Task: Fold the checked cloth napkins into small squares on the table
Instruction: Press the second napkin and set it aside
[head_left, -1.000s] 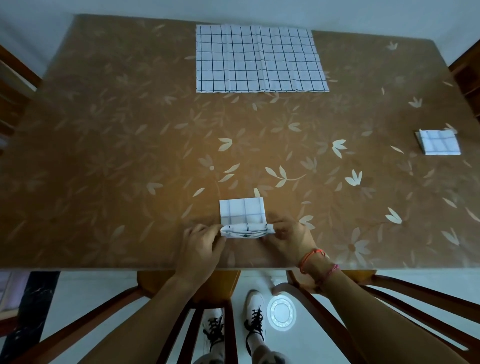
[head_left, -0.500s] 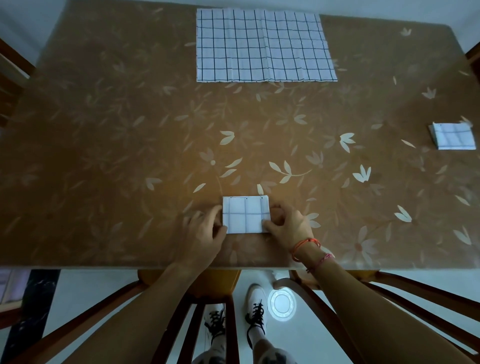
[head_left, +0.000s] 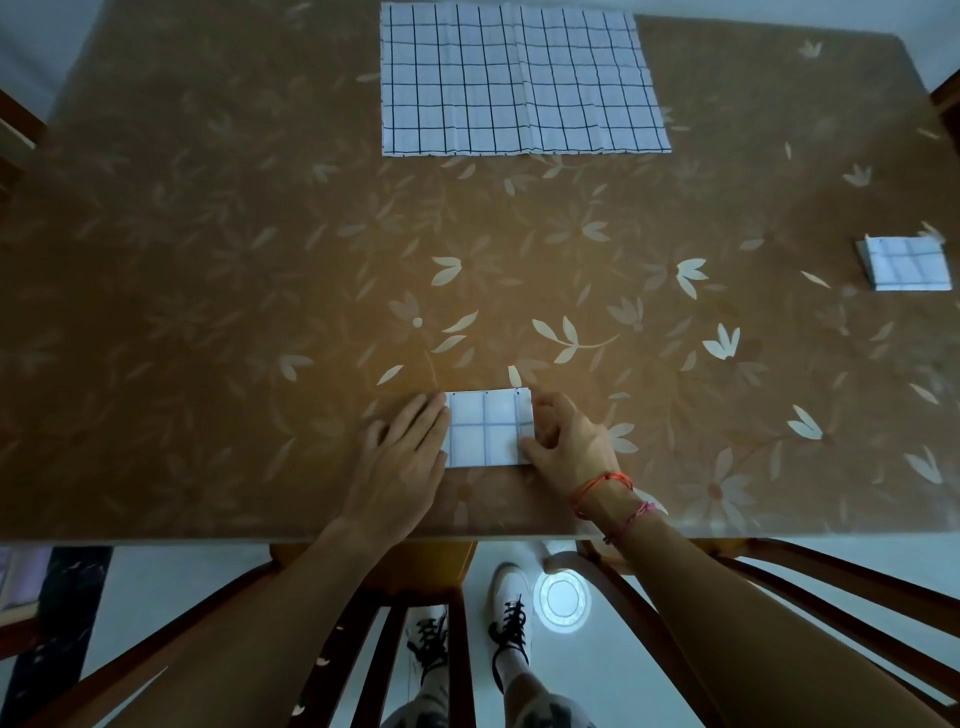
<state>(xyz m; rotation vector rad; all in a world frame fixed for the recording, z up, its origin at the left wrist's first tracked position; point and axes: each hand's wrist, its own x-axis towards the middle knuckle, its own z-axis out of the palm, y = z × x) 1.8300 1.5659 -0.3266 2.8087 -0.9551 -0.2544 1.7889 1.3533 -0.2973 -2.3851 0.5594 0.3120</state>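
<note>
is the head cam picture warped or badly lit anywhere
Head view: wide-angle bend, the table edges bow and taper; light pools warm mid-table, corners fall dim; the folded napkin between the left hand and right hand looks washed out, its lines faint.

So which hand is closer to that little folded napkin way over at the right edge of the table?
Right. The right hand sits at the right side of the napkin being folded, on the same side as the finished square. The left hand is beyond it, further left.

Folded checked napkin (head_left: 488, 427) flat near table edge (another (head_left: 908, 262) far right)
</note>
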